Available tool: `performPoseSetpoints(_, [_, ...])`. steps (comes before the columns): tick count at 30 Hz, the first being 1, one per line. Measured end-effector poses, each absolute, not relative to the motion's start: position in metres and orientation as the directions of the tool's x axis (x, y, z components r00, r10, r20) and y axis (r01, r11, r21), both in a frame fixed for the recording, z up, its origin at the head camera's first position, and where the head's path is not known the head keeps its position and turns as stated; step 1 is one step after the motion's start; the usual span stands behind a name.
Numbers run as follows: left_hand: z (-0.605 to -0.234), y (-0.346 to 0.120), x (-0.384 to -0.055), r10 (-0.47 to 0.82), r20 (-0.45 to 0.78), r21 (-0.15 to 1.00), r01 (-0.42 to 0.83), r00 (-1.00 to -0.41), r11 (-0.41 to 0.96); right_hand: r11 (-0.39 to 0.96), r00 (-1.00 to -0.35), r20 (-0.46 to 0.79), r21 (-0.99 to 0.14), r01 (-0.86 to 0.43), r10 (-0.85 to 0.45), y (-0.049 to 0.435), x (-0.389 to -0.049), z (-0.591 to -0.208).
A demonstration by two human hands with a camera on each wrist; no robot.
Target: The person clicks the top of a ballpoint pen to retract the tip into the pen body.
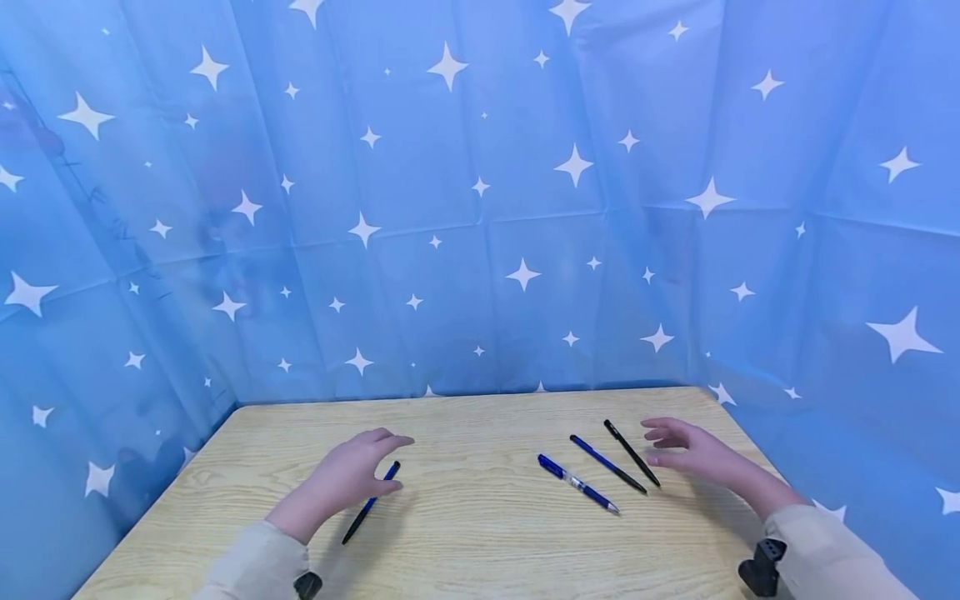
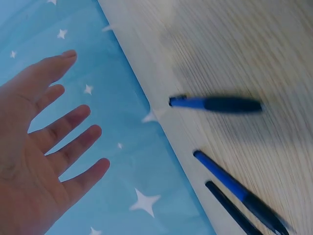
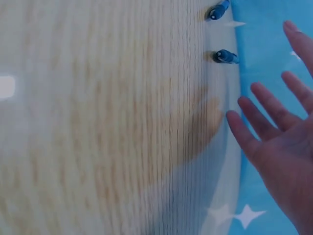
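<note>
My left hand (image 1: 348, 477) hovers above the left of the table, fingers extended and thumb apart, holding nothing. Below it lies a blue-and-black pen (image 1: 362, 518), partly overlapped by the hand in the head view. On the right side, my right hand (image 1: 693, 457) is held with loosely bent fingers beside a slim black pen (image 1: 632, 453). Left of that pen are another blue-and-black pen (image 1: 609, 465) and a blue pen (image 1: 592, 495) with a clear, printed middle. Both wrist views show spread fingers with nothing between them.
The pens lie on a light wood-grain table (image 1: 472, 533). A blue curtain (image 1: 450, 308) with white stars hangs behind the table and along its sides. Small black devices are worn on both wrists, one (image 1: 763, 568) at the right cuff.
</note>
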State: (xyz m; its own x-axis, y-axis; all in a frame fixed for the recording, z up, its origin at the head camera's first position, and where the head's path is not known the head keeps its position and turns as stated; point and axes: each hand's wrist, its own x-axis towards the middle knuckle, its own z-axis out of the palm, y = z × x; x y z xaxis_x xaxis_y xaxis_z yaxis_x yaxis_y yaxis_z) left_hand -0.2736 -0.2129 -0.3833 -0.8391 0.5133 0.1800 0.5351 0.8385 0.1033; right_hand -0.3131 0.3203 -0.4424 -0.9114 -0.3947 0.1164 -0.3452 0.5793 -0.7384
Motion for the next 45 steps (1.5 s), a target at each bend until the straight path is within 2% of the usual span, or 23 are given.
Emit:
performPoseSetpoints(12, [-0.385, -0.173, -0.268, 0.591, 0.085, 0.242, 0.592, -0.802, 0.769, 0.511, -0.887, 0.028, -0.809, -0.291, -0.461, 0.322, -0.332, -0.454])
performPoseSetpoints(19, [-0.391, -0.154, -0.268, 0.629, 0.073, 0.251, 0.625, -0.774, 0.739, 0.508, -0.874, -0.015, -0.818, -0.268, -0.486, 0.317, -0.336, -0.456])
performPoseSetpoints(23, [-0.397, -0.145, -0.271, 0.637, 0.058, 0.266, 0.627, -0.768, 0.732, 0.528, -0.868, -0.037, -0.806, -0.267, -0.496, 0.313, -0.337, -0.456])
performPoseSetpoints(29, [-0.400, -0.133, -0.273, 0.654, -0.006, 0.391, 0.601, -0.756, 0.697, 0.592, -0.873, -0.070, -0.760, -0.267, -0.483, 0.311, -0.341, -0.455])
performPoseSetpoints(38, [-0.405, -0.122, -0.274, 0.667, -0.039, 0.428, 0.591, -0.744, 0.684, 0.643, -0.849, -0.059, -0.682, -0.350, -0.525, 0.305, -0.343, -0.449])
performPoseSetpoints(45, [-0.408, -0.115, -0.279, 0.662, -0.059, 0.466, 0.566, -0.747, 0.680, 0.689, -0.882, -0.152, -0.688, -0.230, -0.446, 0.293, -0.339, -0.439])
